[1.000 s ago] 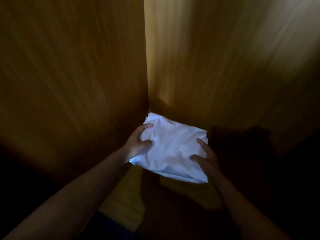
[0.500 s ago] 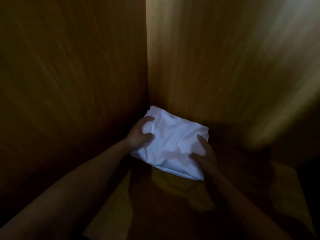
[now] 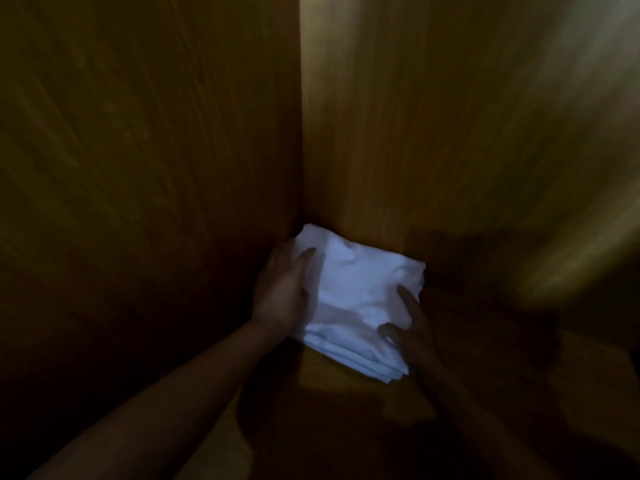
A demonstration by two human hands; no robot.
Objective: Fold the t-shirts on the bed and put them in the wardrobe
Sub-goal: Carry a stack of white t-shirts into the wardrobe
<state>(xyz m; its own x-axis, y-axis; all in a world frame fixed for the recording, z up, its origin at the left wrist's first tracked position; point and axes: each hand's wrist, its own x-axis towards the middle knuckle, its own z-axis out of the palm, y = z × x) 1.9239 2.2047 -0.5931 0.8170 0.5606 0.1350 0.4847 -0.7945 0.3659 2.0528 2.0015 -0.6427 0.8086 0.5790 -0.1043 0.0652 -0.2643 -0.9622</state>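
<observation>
A folded white t-shirt (image 3: 360,289) lies on the wardrobe floor (image 3: 329,393), pushed into the corner where the left wall (image 3: 138,168) meets the back wall (image 3: 450,133). My left hand (image 3: 282,292) rests flat on the shirt's left edge, fingers straight and pointing toward the corner. My right hand (image 3: 412,334) touches the shirt's front right part with its forefinger and thumb spread on top. Its other fingers are lost in shadow.
The wardrobe interior is brown wood and very dark. A patch of light falls on the back wall at the right (image 3: 571,265). To the right of the shirt the wooden floor runs on into deep shadow.
The shirt has moved forward and down into the corner and now lies on the wood. My left hand's fingers have gone from curled on the shirt's edge to lying flat.
</observation>
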